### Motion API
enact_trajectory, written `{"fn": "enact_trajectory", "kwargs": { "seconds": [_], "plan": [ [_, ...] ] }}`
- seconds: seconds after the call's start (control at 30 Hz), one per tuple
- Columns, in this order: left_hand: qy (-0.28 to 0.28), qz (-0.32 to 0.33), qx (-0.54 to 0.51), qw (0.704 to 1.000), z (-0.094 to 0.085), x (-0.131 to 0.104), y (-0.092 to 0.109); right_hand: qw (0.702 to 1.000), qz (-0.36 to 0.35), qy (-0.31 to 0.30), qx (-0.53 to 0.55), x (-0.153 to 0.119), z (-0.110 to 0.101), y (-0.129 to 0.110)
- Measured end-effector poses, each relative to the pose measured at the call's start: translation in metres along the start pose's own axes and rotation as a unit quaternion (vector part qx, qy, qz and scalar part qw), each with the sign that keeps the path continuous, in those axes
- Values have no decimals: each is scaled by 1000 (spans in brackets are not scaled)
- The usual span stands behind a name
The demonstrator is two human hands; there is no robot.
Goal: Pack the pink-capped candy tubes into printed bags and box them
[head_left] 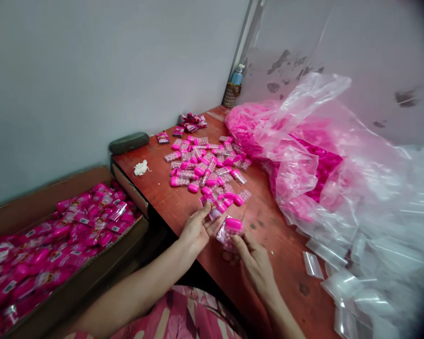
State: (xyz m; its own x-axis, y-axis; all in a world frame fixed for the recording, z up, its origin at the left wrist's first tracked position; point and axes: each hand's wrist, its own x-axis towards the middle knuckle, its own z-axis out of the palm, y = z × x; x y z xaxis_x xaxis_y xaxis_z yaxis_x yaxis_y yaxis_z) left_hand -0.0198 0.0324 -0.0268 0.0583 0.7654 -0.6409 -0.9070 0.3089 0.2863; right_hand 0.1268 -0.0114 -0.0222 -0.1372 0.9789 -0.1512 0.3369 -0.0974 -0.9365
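My left hand (197, 228) is closed, with thumb and fingers pinching a small pink printed packet (212, 211) at the edge of the pile. Close beside it, my right hand (253, 261) grips the lower part of a small flat clear container (232, 228) with a bright pink cap and what look like small round beads inside. Part of that container is hidden by shine and my fingers. Beyond both hands lies a loose pile of similar pink-capped containers (208, 165) on the red tabletop (265, 235).
Left of the table, a cardboard box (127, 247) holds many wrapped pink packs (81, 221). A large clear bag of pink pieces (286, 141) and loose clear sleeves (313, 264) lie right. Pink packets (191, 123), a dark case (129, 142), white tissue (141, 167) and a bottle (237, 75) sit farther back.
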Motion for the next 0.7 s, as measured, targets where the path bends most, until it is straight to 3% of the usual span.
{"fn": "enact_trajectory", "kwargs": {
  "seconds": [0.13,0.33,0.53,0.7],
  "plan": [
    [-33,15,-3,999,0,-3,-11,1000,12,18,20,-7,20,3],
    [-88,47,47,994,1,-10,-17,998,19,24,60,-6,23,1],
    [-75,56,48,994,-1,-9,-16,993,11,18,112,-7,24,-1],
    [-25,25,14,999,0,-6,-14,995,5,35,89,-11,20,-3]
  ]
}}
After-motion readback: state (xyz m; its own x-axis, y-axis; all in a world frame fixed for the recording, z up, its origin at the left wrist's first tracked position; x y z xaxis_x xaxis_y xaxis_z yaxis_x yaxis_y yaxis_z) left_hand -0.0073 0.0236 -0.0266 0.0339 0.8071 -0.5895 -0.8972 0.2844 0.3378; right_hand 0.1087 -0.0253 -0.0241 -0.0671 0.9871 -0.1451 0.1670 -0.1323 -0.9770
